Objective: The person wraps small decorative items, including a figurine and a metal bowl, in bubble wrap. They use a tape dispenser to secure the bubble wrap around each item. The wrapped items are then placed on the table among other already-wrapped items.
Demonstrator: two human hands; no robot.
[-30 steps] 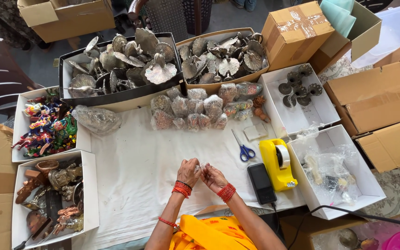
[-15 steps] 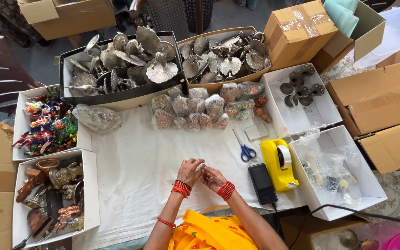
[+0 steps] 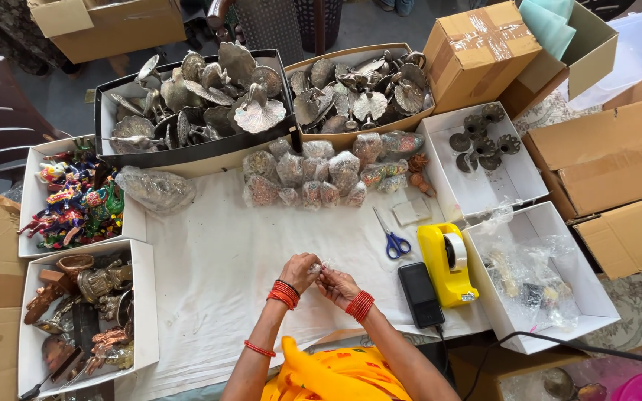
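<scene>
My left hand (image 3: 300, 272) and my right hand (image 3: 336, 284) are together over the white cloth (image 3: 209, 275) near the table's front edge. Both pinch a small clear plastic packet (image 3: 319, 267) between the fingertips; what is inside it is too small to tell. Red bangles ring both wrists. A row of small clear packets (image 3: 313, 178) holding coloured bits lies farther back on the cloth. Blue-handled scissors (image 3: 391, 239) rest just right of my hands.
A yellow tape dispenser (image 3: 451, 263) and a black phone (image 3: 420, 293) lie to the right. Two trays of silver metal leaf-shaped pieces (image 3: 209, 96) stand at the back. White boxes hold colourful figurines (image 3: 76, 200), brass figures (image 3: 83, 304), dark metal cups (image 3: 484, 137) and plastic bags (image 3: 533, 278). Cardboard boxes (image 3: 611, 163) surround the table.
My hands have stayed in the same place, with only small finger movements on the packet. Nothing else has moved.
</scene>
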